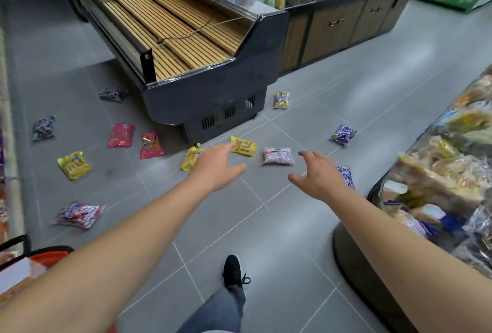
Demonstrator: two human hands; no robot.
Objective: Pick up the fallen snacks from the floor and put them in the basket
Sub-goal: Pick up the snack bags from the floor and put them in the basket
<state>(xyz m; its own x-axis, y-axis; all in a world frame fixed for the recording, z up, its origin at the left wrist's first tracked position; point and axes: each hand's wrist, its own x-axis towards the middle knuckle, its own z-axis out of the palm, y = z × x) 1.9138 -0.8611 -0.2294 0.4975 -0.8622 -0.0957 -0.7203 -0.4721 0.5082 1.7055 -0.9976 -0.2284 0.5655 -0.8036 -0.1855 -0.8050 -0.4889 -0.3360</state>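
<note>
Several snack packets lie scattered on the grey tiled floor. My left hand (pixel 217 167) reaches forward, fingers spread and empty, just short of a yellow packet (pixel 243 145) and beside another yellow packet (pixel 190 158). My right hand (pixel 318 173) is also stretched out and empty, near a pink-white packet (pixel 278 156) and partly covering a purple packet (pixel 346 176). Red packets (pixel 121 135) (pixel 151 145), a yellow one (pixel 74 165) and a red-blue one (pixel 80 214) lie to the left. The red basket (pixel 50 255) with a black handle sits at the bottom left, partly behind my left arm.
An empty dark display chest (pixel 207 93) with wooden slats stands ahead. A round stand (pixel 354 255) full of bagged goods is on the right. More packets lie farther off: purple (pixel 343 134), yellow (pixel 281 99), dark (pixel 111 94) (pixel 43 129). My shoe (pixel 232 270) steps forward.
</note>
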